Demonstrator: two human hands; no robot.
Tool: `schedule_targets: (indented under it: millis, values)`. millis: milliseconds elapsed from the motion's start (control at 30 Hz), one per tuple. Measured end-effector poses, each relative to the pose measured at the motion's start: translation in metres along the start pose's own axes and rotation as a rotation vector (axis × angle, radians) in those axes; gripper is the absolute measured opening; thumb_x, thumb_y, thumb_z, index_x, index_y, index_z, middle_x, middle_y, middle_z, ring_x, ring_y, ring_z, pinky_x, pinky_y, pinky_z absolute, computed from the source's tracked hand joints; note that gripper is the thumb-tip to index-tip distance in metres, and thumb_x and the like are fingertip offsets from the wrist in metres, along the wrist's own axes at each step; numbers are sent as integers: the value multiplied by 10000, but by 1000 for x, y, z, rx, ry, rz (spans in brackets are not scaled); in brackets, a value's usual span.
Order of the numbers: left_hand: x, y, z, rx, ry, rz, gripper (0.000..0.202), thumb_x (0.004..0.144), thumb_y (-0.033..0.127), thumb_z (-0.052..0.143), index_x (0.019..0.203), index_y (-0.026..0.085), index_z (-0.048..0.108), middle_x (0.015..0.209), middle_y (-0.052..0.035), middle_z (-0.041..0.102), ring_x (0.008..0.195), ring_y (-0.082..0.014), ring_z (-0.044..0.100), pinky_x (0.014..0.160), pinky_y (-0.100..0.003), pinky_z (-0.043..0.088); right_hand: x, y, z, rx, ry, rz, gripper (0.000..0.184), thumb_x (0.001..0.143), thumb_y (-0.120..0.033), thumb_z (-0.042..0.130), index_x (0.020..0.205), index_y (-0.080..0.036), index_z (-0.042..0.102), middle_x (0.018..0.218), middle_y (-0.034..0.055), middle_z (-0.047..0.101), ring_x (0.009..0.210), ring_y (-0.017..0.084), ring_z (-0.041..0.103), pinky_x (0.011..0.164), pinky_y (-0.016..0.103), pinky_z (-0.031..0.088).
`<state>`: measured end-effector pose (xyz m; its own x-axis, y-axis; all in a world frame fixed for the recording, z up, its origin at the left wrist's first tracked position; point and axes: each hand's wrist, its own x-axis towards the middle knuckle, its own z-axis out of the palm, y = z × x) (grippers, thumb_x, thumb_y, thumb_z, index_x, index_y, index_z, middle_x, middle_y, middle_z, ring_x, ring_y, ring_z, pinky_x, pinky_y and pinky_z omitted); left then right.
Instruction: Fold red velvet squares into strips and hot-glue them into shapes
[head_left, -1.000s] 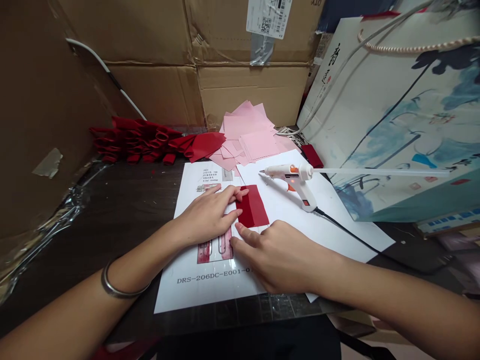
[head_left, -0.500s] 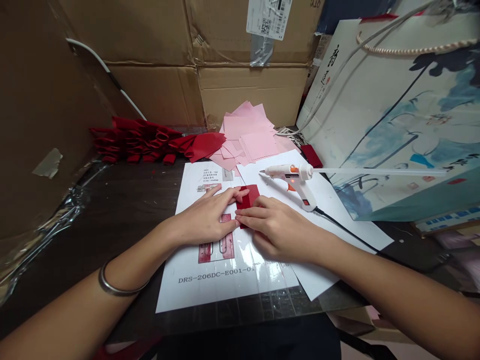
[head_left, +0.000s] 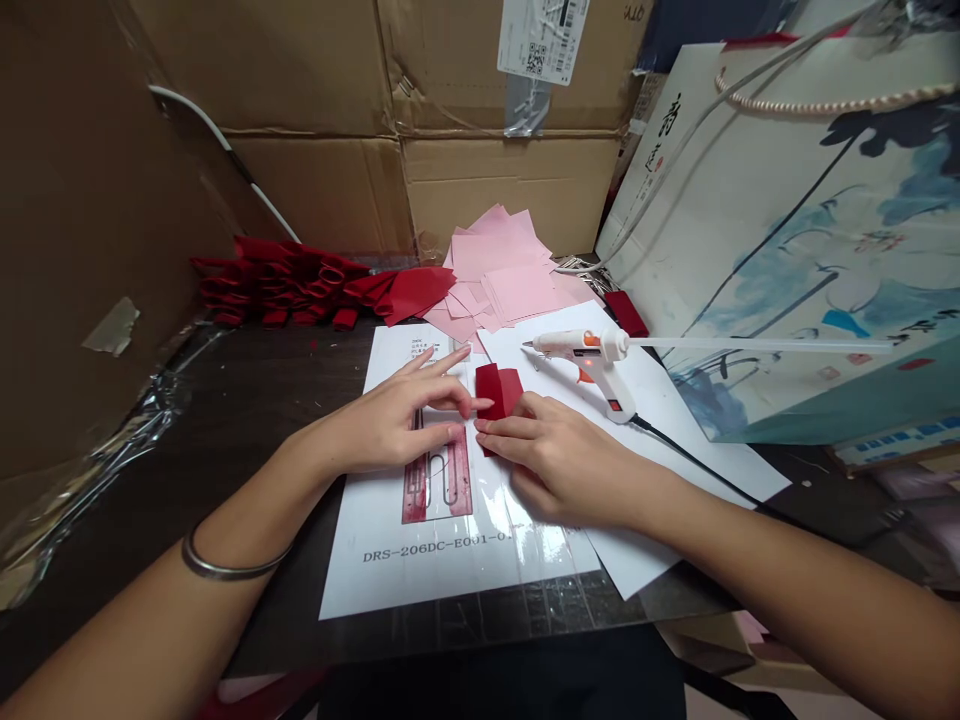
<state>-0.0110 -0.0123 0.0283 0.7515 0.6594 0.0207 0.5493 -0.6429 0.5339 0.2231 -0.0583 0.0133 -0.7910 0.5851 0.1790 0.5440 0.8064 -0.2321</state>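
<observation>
A small folded piece of red fabric point(head_left: 499, 392) lies on the white printed sheet point(head_left: 420, 585). My right hand point(head_left: 551, 445) pinches its lower right part, fingertips pressed together on it. My left hand point(head_left: 401, 415) is at its left side, fingers spread, with one fingertip touching the red piece's left edge. Below the left hand, the sheet shows a pink-and-grey printed picture point(head_left: 454, 485) with paperclip-like shapes. A white hot glue gun point(head_left: 581, 345) lies to the right of the red piece, with a long glue stick point(head_left: 757, 344) standing out of its back.
A row of folded red pieces point(head_left: 281, 285) lies at the back left, beside a pile of pink paper squares point(head_left: 514, 275). Small metal clips point(head_left: 583, 272) sit behind the glue gun. Cardboard boxes point(head_left: 510, 190) wall the back; a painted paper bag point(head_left: 810, 250) stands at right.
My left hand has lifted its fingers off the red piece and spread them, shifting slightly left. The red piece's left flap now stands more visible. My right hand stays in place.
</observation>
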Motion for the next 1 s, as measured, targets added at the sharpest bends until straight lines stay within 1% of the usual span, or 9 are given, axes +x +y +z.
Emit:
schedule_targets:
  millis: [100,200,333,500,600,700,800,900,1000]
  values:
    - [2,-3,2,32,-75,-42,178,939,332,509,1048,237,612,1482,-65,474,1509,-229,97,1213,-503,113,-1,0,1,6,4,0,384,875,-107,452,1196,-85,662,1114,109,707,861,240,459,830,386,419]
    - [4,-4,3,57,-80,-89,201,938,355,502,1055,229,607,1522,-78,418,1508,-268,86,1201,-538,120,-1,0,1,12,16,4,372,873,-107,456,1174,-86,673,1114,109,710,859,240,451,816,382,423]
    - [6,-2,2,66,-56,-133,229,946,372,475,1063,213,590,1491,-91,457,1499,-299,130,1190,-551,152,-2,1,-1,33,-1,12,382,860,-89,466,1184,-94,667,1126,119,709,866,236,469,824,393,419]
    - [11,-3,5,97,4,-178,271,972,347,392,1145,200,540,1417,-96,514,1485,-301,172,1177,-571,165,-2,3,-4,53,-24,4,385,835,-66,490,1168,-126,675,1126,123,713,892,239,503,801,401,417]
    - [13,-1,9,167,51,-161,301,987,318,331,1167,197,540,1360,-100,543,1443,-293,276,1176,-567,169,-2,3,-4,32,-29,-3,379,834,-59,496,1163,-118,674,1116,131,713,868,233,508,787,396,418]
    - [13,4,15,247,84,-139,338,992,312,318,1222,174,524,1403,-121,514,1444,-281,283,1189,-551,151,-1,3,-3,20,-23,-10,368,834,-60,503,1154,-110,678,1100,138,715,880,238,513,786,392,422]
    - [12,13,22,302,100,-152,417,996,339,328,1336,132,451,1497,-157,428,1462,-279,263,1199,-558,112,-1,4,-1,14,-21,-16,371,836,-59,493,1154,-102,679,1104,135,716,889,243,510,800,396,429]
    - [12,17,25,323,209,-119,450,982,304,379,1396,127,397,1515,-145,412,1438,-266,325,1208,-557,92,-2,5,1,3,-18,-24,373,841,-59,480,1158,-84,675,1133,127,711,883,241,499,819,396,437]
    - [12,15,27,297,413,-19,358,951,235,446,1288,141,523,1384,-106,573,1345,-234,469,1211,-500,193,-2,5,1,-2,-6,-20,361,848,-72,483,1150,-85,681,1137,110,712,869,241,496,808,389,446]
